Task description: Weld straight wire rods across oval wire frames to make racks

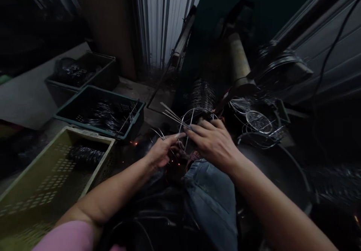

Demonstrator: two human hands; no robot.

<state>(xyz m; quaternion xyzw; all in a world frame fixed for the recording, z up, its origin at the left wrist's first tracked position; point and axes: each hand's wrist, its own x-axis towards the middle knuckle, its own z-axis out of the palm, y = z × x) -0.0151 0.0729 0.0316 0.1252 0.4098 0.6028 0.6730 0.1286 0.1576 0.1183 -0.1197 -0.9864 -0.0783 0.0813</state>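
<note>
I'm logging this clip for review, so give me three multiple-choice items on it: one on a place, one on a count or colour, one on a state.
1. Where is the wire frame?
A. In the pale crate
B. Between both hands, above the knee
C. On the far wall

2. How many crates stand on the person's left?
A. One
B. Three
C. Five

3. How does the left hand meet the wires?
A. Fingers on them
B. Flat on the floor
C. Inside a crate

Answers:
1 B, the right hand and left hand meet on it.
2 B, the pale crate, green crate and dark crate.
3 A, its fingertips touch the wires.
</note>
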